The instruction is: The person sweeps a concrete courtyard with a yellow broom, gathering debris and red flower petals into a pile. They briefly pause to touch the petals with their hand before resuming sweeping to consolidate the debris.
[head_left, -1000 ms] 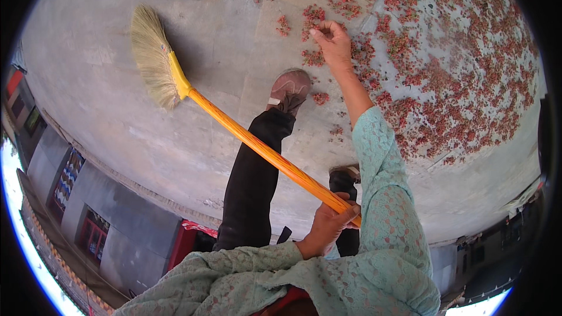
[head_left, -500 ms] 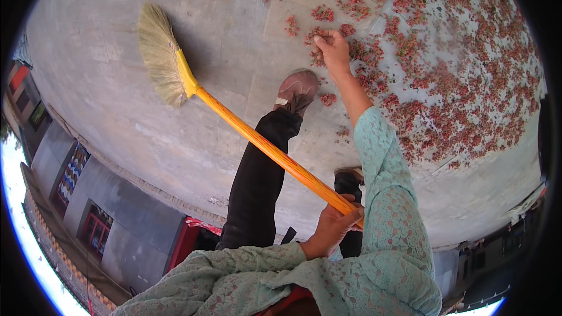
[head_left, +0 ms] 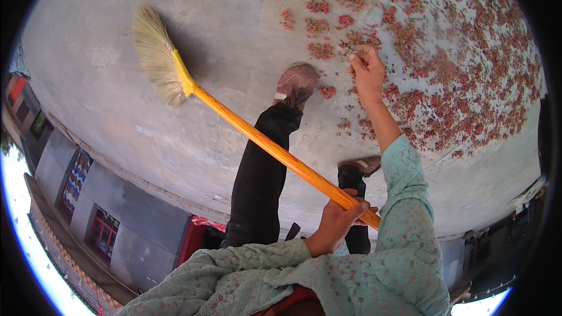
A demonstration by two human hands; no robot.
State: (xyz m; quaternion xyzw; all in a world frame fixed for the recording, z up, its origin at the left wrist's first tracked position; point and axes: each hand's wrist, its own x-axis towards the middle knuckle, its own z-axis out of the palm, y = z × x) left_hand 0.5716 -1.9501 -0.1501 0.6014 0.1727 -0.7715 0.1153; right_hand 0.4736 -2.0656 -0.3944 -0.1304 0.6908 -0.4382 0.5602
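A broom (head_left: 260, 138) with a yellow-orange handle and a fan of pale straw bristles slants across the view, its head off to the far left. My left hand (head_left: 335, 226) is wrapped round the handle near its end, close to my body. My right hand (head_left: 369, 75) hovers over the scattered clusters of small red berries or buds (head_left: 448, 76), with thumb and fingers pinched together. A small pale bit seems to show at the fingertips, too small to name. Small separate clumps (head_left: 321, 51) lie just left of that hand.
My brown shoes (head_left: 297, 82) stand on the grey concrete floor (head_left: 105, 64), left of the red spread. A grey building with red-framed windows (head_left: 104, 231) rises at the lower left. Dark structures line the lower right edge.
My right hand has moved right and a little nearer, away from the small clumps, fingers still pinched. My left hand keeps its hold on the broom, which has barely shifted.
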